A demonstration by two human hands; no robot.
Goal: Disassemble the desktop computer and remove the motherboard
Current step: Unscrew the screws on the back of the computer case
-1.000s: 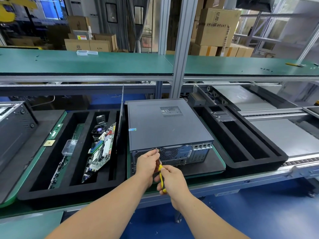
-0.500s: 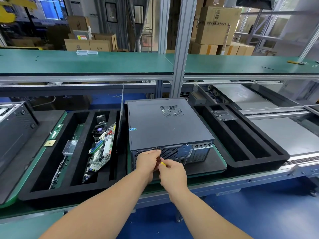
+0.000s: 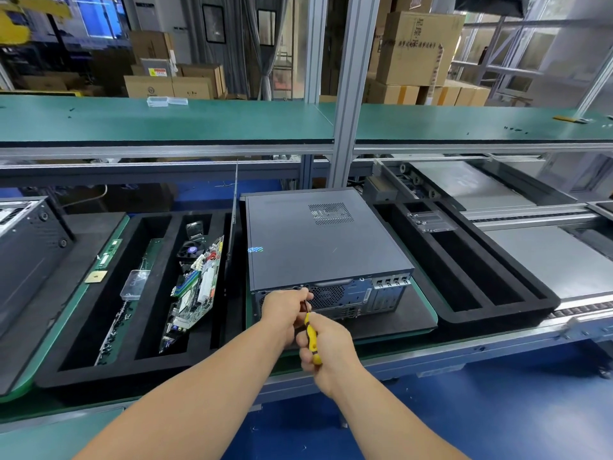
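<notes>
A dark grey desktop computer case (image 3: 318, 237) lies flat on a green-edged pallet, its rear panel facing me with the cover on. My right hand (image 3: 328, 343) grips a yellow-handled screwdriver (image 3: 311, 336) whose shaft points up at the top edge of the rear panel. My left hand (image 3: 285, 307) is closed around the screwdriver's shaft close to the tip, against the rear panel. The screw itself is hidden behind my fingers.
A black foam tray (image 3: 99, 360) on the left holds a loose motherboard (image 3: 195, 287), a fan, a clear plastic box and memory sticks. Another black foam tray (image 3: 481, 277) lies on the right. A second computer case (image 3: 26, 247) sits at the far left. A green shelf (image 3: 166, 117) runs overhead.
My right hand has drawn back toward me from the rear panel, so the yellow screwdriver handle shows again. My left hand has stayed at the panel.
</notes>
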